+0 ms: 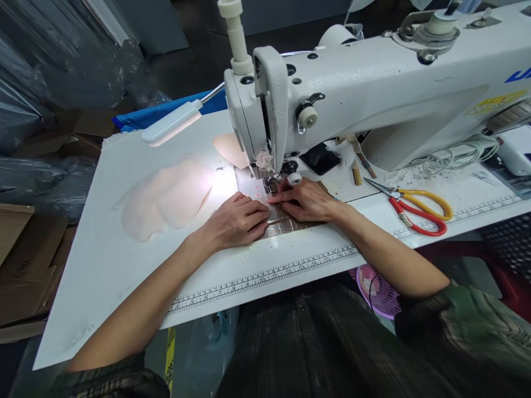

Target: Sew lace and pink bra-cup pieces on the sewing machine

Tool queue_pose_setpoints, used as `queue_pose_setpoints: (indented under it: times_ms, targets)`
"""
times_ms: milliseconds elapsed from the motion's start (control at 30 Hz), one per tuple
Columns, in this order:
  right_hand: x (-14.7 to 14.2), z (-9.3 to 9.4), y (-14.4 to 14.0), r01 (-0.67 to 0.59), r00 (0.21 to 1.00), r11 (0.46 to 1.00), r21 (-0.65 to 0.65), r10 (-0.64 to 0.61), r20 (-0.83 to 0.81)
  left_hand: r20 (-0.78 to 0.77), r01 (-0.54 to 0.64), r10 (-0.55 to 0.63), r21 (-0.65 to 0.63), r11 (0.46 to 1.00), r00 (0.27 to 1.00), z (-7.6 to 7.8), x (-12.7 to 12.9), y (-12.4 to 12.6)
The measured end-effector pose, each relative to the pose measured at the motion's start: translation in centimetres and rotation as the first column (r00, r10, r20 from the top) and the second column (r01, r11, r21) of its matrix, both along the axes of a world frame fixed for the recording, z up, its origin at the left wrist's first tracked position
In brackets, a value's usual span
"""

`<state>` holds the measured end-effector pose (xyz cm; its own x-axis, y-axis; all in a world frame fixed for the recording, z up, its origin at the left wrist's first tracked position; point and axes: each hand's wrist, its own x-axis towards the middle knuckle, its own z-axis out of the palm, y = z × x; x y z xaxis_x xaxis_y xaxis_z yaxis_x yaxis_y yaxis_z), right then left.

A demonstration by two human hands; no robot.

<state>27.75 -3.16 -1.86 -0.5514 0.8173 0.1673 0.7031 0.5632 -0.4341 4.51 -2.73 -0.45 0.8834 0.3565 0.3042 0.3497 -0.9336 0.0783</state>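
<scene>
Small pale fabric piece [260, 194] pinned flat beneath both hands' fingertips [265, 211], at needle

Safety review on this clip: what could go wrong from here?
1. Both hands, left hand and right hand, press the fabric right beside the presser foot; a fingertip could slip under the needle.
2. Scissors lie near the table edge; the right forearm might knock them off.

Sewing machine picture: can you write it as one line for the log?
left hand: flat on small fabric piece | right hand: pressing same piece by presser foot | sewing machine: lamp on | scissors: lying to the right, untouched
</scene>
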Motion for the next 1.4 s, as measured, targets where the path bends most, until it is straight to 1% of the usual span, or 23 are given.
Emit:
queue_pose_setpoints:
  times_ms: [67, 167, 267, 433, 533, 700, 833, 1000, 1167, 1400]
  targets:
    - [-0.1, 0.0, -0.1, 0.009, 1.0, 1.0, 0.019, -0.009, 0.028, -0.019, 0.009, -0.008, 0.025, 1.0, 1.0, 0.3, 0.2, 0.0]
    - [-0.2, 0.1, -0.3, 0.028, 0.996, 0.999, 0.038, -0.031, 0.081, 0.001, -0.038, 0.038, 0.05, 0.998, 0.999, 0.4, 0.5, -0.1]
    - [-0.4, 0.2, -0.5, 0.033, 0.989, 0.998, 0.063, -0.041, 0.14, 0.034, -0.085, 0.083, 0.058, 0.995, 0.996, 0.1, 0.6, -0.4]
    - [-0.7, 0.5, -0.7, 0.021, 0.977, 0.994, 0.111, -0.044, 0.209, 0.017, -0.093, 0.092, 0.047, 0.995, 0.996, -0.4, 0.4, -0.9]
    - [-0.9, 0.6, -0.7, 0.02, 0.971, 0.992, 0.125, -0.049, 0.233, 0.009, -0.115, 0.115, 0.077, 0.99, 0.993, -0.6, 0.4, -1.1]
    - [-0.8, 0.2, -0.6, 0.02, 0.974, 0.993, 0.119, -0.046, 0.221, -0.018, -0.157, 0.16, 0.117, 0.981, 0.987, -0.7, 0.5, -1.4]
    - [-0.5, 0.1, -0.5, -0.014, 0.986, 0.995, 0.099, -0.003, 0.169, -0.04, -0.16, 0.165, 0.104, 0.982, 0.985, -0.5, 0.5, -1.2]
    - [-0.4, 0.3, -0.6, -0.008, 0.983, 0.997, 0.08, -0.007, 0.181, -0.062, -0.175, 0.182, 0.105, 0.979, 0.981, -0.6, 0.4, -0.8]
    - [-0.5, 0.4, -0.8, -0.038, 0.986, 0.994, 0.101, 0.021, 0.165, -0.073, -0.193, 0.2, 0.094, 0.977, 0.977, -0.8, 0.3, -0.5]
    - [-0.8, 0.5, -1.1, 0.004, 0.968, 0.996, 0.091, -0.026, 0.248, -0.121, -0.24, 0.245, 0.057, 0.969, 0.962, -0.8, 0.3, -0.3]
